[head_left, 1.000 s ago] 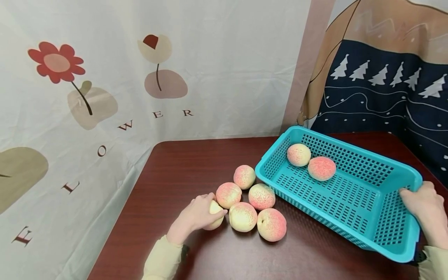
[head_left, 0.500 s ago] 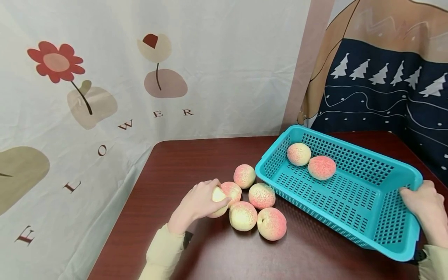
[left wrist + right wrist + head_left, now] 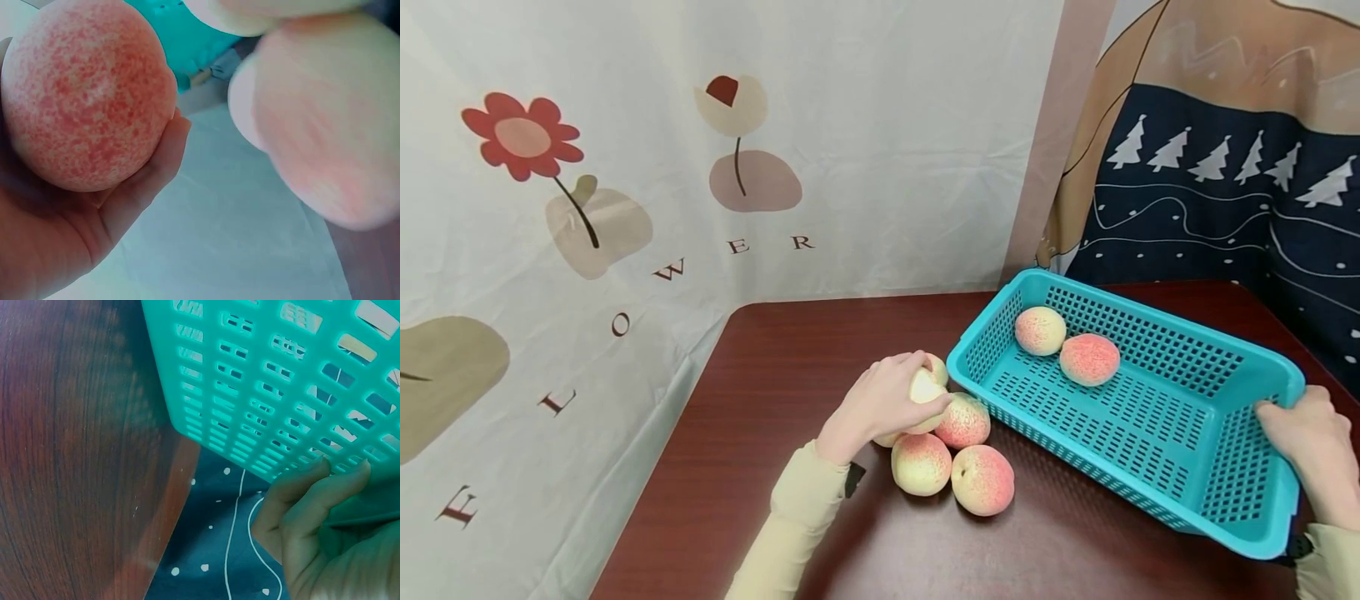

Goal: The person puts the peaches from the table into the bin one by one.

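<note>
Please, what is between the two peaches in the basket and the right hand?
In the head view, only the bare floor and end wall of the basket separate the two peaches from the right hand.

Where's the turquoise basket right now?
In the head view, the turquoise basket is on the right, just right of the peaches outside it, with the right hand gripping its near right end.

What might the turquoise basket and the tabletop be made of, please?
The turquoise basket looks like satin moulded plastic, given its uniform colour and regular perforations. The tabletop looks like polished wood or laminate, given its dark grain and soft sheen.
</note>
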Action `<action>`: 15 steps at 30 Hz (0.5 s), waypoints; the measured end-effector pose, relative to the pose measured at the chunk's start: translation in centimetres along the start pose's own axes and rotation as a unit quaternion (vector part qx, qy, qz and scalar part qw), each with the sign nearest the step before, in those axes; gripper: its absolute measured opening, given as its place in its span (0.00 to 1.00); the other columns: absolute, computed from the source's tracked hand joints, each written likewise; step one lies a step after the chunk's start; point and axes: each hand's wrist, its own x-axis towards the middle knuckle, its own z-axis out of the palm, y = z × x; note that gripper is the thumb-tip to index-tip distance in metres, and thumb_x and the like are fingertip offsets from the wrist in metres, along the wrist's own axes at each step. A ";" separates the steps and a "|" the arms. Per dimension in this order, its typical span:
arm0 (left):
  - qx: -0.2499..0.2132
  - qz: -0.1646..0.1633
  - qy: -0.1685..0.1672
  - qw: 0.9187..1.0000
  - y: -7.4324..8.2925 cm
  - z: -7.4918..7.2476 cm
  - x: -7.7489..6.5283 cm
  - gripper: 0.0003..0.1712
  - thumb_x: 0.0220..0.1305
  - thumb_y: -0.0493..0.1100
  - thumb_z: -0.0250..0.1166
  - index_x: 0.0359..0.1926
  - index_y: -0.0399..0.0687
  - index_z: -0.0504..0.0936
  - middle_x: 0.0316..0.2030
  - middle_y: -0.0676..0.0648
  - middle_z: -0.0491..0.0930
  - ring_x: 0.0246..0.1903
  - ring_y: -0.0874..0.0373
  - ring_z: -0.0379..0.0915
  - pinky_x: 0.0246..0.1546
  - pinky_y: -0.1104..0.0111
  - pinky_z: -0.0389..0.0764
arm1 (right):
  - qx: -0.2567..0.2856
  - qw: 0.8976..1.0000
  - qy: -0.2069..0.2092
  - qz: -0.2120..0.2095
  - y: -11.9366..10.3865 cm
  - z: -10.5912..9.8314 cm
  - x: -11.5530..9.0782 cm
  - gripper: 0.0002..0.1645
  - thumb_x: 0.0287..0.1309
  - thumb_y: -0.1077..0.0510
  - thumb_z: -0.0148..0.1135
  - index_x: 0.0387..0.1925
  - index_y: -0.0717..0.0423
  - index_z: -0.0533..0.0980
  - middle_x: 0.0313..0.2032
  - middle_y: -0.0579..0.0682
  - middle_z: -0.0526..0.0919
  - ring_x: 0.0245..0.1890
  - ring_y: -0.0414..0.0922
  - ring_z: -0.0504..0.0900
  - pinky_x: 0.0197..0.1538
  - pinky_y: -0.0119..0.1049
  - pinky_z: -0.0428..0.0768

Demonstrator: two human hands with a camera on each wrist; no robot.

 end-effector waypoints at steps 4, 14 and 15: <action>-0.021 0.023 0.002 1.000 1.3 0.3 1.6 0.18 0.54 0.62 0.63 0.35 0.57 0.75 0.28 0.60 0.74 0.24 0.65 0.69 0.25 0.74 0.70 | 0.000 1.000 0.001 0.002 -0.1 0.0 0.0 0.38 0.66 0.59 0.36 0.65 0.82 0.36 0.48 0.84 0.57 0.31 0.72 0.76 0.35 0.59 0.78; -0.031 0.055 -0.020 0.998 5.1 1.0 4.8 0.18 0.56 0.64 0.61 0.36 0.58 0.73 0.29 0.61 0.73 0.25 0.67 0.70 0.22 0.76 0.70 | -0.001 1.000 0.013 -0.002 0.2 0.1 0.5 0.37 0.64 0.60 0.38 0.63 0.84 0.40 0.46 0.83 0.58 0.30 0.72 0.76 0.23 0.51 0.79; -0.030 0.060 -0.022 0.998 5.5 1.0 5.1 0.18 0.56 0.64 0.61 0.36 0.59 0.73 0.29 0.61 0.73 0.25 0.68 0.70 0.22 0.76 0.70 | -0.001 1.000 0.014 -0.003 0.3 0.1 0.6 0.36 0.64 0.61 0.38 0.63 0.84 0.41 0.46 0.83 0.59 0.31 0.72 0.76 0.22 0.50 0.78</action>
